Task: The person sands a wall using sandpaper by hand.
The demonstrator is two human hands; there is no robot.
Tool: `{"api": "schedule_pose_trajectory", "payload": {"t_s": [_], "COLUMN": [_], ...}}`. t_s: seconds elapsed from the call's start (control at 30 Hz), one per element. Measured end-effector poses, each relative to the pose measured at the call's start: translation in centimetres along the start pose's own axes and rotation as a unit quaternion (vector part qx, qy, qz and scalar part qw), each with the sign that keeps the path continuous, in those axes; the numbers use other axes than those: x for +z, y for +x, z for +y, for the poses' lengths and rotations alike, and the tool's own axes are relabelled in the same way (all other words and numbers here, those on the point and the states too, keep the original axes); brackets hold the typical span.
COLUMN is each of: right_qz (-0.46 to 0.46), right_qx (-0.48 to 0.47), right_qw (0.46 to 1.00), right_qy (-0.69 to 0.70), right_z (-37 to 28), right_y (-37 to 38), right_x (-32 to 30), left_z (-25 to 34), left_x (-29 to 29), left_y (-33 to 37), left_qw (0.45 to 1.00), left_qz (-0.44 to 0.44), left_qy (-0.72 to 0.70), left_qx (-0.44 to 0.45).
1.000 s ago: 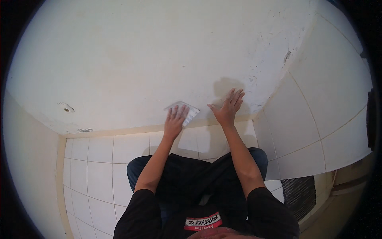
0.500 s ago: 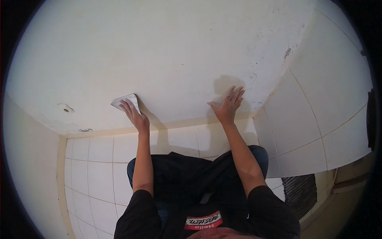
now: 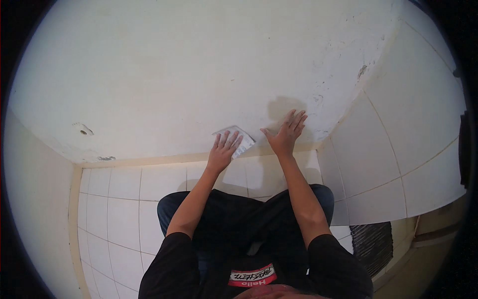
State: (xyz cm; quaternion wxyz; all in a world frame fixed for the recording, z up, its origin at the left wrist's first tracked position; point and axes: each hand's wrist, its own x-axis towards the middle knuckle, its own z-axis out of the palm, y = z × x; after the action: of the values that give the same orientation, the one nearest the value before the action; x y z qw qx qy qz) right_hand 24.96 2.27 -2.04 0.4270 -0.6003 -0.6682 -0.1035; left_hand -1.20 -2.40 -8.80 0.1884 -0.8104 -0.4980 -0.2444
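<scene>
Our L hand (image 3: 221, 152) flat, fingers spread, pressing white cloth (image 3: 238, 139) on wall (image 3: 199, 74) nr its bottom edge. R hand (image 3: 285, 135) spread, palm on wall just beside cloth.

This looks like a tiled room in a home, likely a bathroom or wash area. A plain white painted wall (image 3: 199, 74) fills the upper frame, scuffed and chipped at the upper right. Cream square tiles (image 3: 124, 199) cover the floor below and the side wall (image 3: 398, 149) at right.
</scene>
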Motion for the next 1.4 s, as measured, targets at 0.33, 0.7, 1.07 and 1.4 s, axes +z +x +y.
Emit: {"api": "schedule_pose_trajectory", "payload": {"t_s": [0.33,0.7,1.07,1.4], "right_qz": [0.007,-0.007,-0.005,-0.002], "right_qx": [-0.002,0.01,0.006,0.002], "right_qw": [1.0,1.0,1.0,1.0], "right_qy": [0.007,0.004,0.014,0.0], "right_z": [0.1,0.2,-0.6,0.2], "right_y": [0.0,0.0,-0.1,0.0], "right_x": [-0.1,-0.1,0.1,0.0], "left_z": [-9.4,-8.8,0.0,-8.9], "left_x": [-5.9,-6.9,0.1,-6.0], "left_y": [-0.8,-0.3,0.3,-0.5], "left_qw": [0.977,0.941,0.999,0.971], "left_qz": [0.143,0.241,0.027,0.15], "left_qy": [0.067,-0.006,0.023,0.065], "left_qx": [-0.14,-0.239,0.012,-0.173]}}
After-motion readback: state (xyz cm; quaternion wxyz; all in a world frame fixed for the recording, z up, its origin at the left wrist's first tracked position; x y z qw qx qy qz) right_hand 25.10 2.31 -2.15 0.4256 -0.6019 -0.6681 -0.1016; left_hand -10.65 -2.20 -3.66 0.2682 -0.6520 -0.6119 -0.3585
